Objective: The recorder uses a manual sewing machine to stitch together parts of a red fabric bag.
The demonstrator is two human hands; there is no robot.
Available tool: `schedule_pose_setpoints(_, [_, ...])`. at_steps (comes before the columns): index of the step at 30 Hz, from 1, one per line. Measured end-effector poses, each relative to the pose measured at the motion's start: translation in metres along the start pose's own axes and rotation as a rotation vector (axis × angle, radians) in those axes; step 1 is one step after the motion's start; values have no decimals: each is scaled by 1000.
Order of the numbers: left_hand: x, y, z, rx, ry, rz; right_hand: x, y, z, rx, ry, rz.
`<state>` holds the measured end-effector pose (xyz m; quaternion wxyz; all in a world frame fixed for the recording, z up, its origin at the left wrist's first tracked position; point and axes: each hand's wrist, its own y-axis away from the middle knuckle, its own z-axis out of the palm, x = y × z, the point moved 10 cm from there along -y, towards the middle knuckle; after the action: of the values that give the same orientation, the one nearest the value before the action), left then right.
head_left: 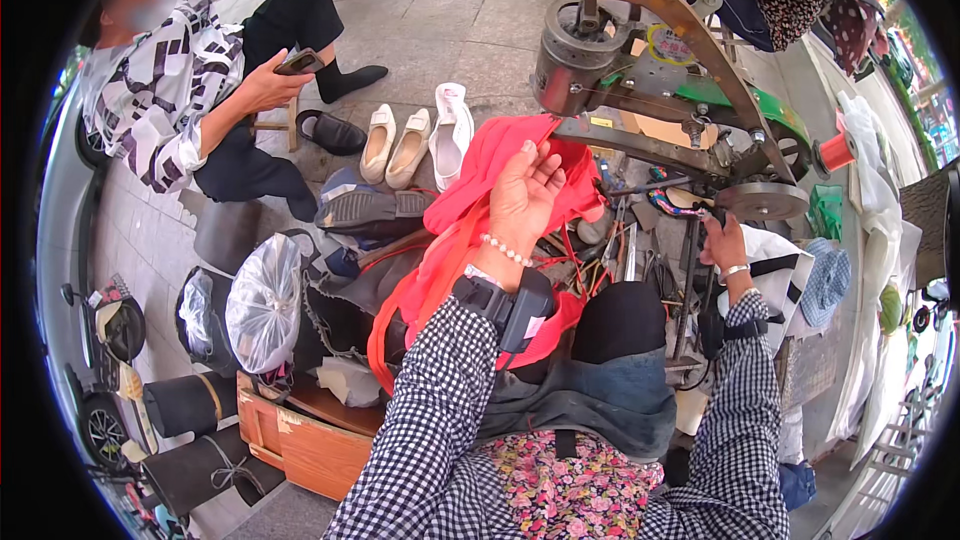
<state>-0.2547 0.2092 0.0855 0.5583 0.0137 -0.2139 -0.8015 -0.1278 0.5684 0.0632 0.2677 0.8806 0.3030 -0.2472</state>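
A bright red fabric bag (470,180) with long straps hangs over the narrow arm of a hand-cranked sewing machine (640,135) and spills across my lap. My left hand (528,192) lies against the bag with its palm turned up. Its fingers are loosely bent and apart, and nothing shows in the palm. At the machine's right side, my right hand (724,243) is closed at the lower rim of the metal hand wheel (765,202); its fingertips are partly hidden. Red thread winds round a spool (834,152) on the machine's far right.
A person (160,70) sits at the left with a phone (300,62). Pale shoes (395,145) and a dark shoe (332,132) stand on the paving. Hand tools (630,250) lie below the machine. A wooden box (300,440) and black rolls (185,405) stand lower left.
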Motion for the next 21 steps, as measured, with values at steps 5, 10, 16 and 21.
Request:
schedule_pose_setpoints(5, [1,-3,-1,17,-23,-2,-76,41,-118,313,195,-524])
schedule_pose_setpoints(10, [4,-2,5,-18,-37,-4,-6,-11,-116,451,477,-442])
schedule_pose_setpoints(16, [4,0,4,-1,-23,7,-10,8,10,-91,-149,-115])
schedule_pose_setpoints(21, [7,-6,3,17,-29,42,-36,27,-130,294,-206,-226])
